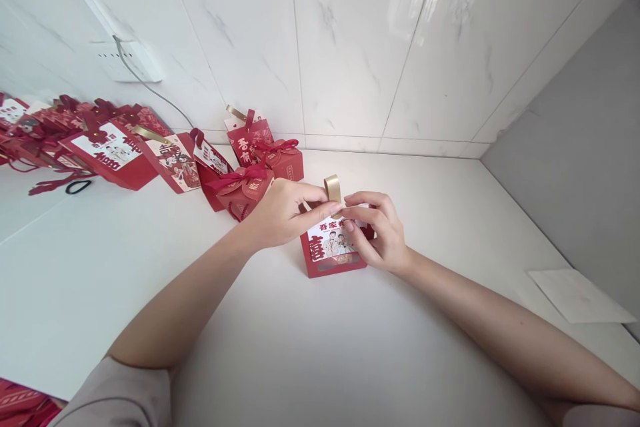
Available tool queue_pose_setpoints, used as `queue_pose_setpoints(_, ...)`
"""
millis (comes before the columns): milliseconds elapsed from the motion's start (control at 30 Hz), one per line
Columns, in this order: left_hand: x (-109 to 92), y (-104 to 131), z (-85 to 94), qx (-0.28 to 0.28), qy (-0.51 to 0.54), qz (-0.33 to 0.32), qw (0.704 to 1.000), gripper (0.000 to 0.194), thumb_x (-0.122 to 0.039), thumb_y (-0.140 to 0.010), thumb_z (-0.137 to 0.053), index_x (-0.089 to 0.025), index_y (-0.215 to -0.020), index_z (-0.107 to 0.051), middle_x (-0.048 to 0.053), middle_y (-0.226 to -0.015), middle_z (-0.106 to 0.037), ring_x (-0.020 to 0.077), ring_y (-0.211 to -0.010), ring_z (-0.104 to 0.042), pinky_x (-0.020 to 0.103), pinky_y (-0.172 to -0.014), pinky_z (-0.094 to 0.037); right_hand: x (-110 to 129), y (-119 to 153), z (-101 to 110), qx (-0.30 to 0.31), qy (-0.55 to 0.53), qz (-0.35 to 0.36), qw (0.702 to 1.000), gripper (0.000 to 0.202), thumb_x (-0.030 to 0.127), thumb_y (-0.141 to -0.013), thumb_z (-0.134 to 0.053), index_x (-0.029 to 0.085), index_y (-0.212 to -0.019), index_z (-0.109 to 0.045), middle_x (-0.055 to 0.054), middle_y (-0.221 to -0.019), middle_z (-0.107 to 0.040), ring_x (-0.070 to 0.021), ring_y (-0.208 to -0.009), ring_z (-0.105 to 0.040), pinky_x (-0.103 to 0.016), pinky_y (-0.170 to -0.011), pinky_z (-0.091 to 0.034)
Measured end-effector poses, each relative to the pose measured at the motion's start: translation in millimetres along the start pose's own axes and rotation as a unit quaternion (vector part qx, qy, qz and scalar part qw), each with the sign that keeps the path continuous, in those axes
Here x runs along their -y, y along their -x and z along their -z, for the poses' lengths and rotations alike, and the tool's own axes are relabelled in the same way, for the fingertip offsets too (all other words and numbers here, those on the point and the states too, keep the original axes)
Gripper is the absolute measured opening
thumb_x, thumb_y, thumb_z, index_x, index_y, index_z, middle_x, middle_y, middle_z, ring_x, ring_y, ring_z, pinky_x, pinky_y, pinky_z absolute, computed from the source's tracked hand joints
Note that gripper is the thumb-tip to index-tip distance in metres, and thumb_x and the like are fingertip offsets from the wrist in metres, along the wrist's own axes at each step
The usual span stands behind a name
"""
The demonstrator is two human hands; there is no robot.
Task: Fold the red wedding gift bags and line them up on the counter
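Note:
A red gift box (334, 268) with a white printed card (331, 243) on its front stands upright on the white table before me. From its top rises a gold ribbon loop (332, 187). My left hand (285, 213) pinches the base of this loop between thumb and fingers. On the box's right side is my right hand (377, 230), its fingers curled at the top edge and its thumb against the front of the card. The fingertips of both hands almost meet at the ribbon's base, which they partly hide.
Behind my left hand stand red boxes with bows (245, 190) and a taller red gift bag (249, 137). Several more tagged boxes (113, 153) crowd the left along the tiled wall (345, 47). A cable (150, 90) hangs from a socket. A white sheet (580, 295) lies at right.

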State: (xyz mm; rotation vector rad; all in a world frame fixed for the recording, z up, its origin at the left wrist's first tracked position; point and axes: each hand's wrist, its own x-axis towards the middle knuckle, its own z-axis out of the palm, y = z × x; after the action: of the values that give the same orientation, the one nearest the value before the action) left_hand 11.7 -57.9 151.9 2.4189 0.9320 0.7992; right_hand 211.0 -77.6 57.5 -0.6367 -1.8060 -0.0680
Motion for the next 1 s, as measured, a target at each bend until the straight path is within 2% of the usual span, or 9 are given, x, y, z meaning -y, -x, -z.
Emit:
queue_pose_setpoints(467,8.2,-2.2,-1.8,-0.006,0.016,-0.056,0.998,0.04,-0.039,-0.089,-0.06,-0.016,-0.056,-0.06,-0.002,-0.05,-0.05,0.0068,-0.047,-0.041,0.025,-0.045,-0.028,0.4,0.2,-0.8,-0.01,-0.003,0.0,1.0,0.031,0.015,-0.083,-0.061,0.028,-0.11,-0.054,-0.009,-0.11,-0.062,-0.0255,-0.1,-0.063,-0.045,-0.078,-0.054)
queue_pose_setpoints(800,8.3,-2.1,-1.9,-0.014,0.022,-0.062,0.998,0.038,-0.035,-0.088,-0.062,-0.016,-0.055,-0.059,-0.002,-0.049,-0.049,0.0067,-0.046,-0.039,0.024,-0.046,-0.028,1.2,-0.7,-0.2,-0.012,0.0,0.007,1.0,0.031,0.014,-0.082,-0.062,0.027,-0.108,-0.054,-0.009,-0.109,-0.062,-0.0253,-0.099,-0.063,-0.045,-0.079,-0.054)
queue_pose_setpoints(1000,6.1,-2.3,0.4,-0.011,0.015,-0.038,0.999,0.038,-0.036,-0.087,-0.062,-0.015,-0.056,-0.058,-0.003,-0.049,-0.048,0.0063,-0.046,-0.037,0.023,-0.045,-0.027,2.3,0.6,-0.9,-0.003,0.004,-0.008,1.0,0.023,0.017,-0.083,-0.062,0.027,-0.101,-0.054,-0.009,-0.11,-0.063,-0.0257,-0.098,-0.063,-0.045,-0.078,-0.054)
